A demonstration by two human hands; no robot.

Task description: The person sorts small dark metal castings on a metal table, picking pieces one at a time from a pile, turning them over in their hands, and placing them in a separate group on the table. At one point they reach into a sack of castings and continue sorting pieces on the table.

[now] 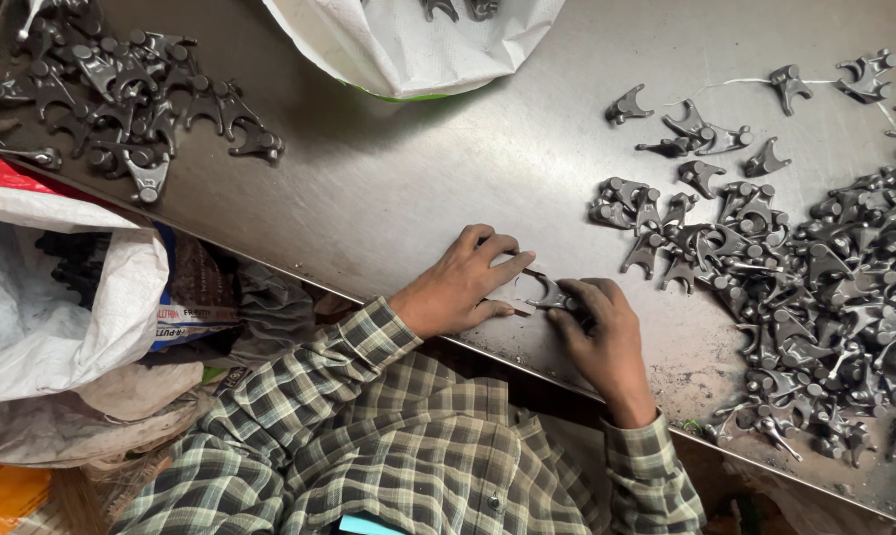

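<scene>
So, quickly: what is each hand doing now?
Left hand: open, flat on the steel table.
Right hand: closed on the dark forked metal part.

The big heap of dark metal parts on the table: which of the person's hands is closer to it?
Right. The right hand lies beside the big heap of dark metal parts, its fingers on one forked metal part. The left hand rests farther away, beyond that part.
</scene>
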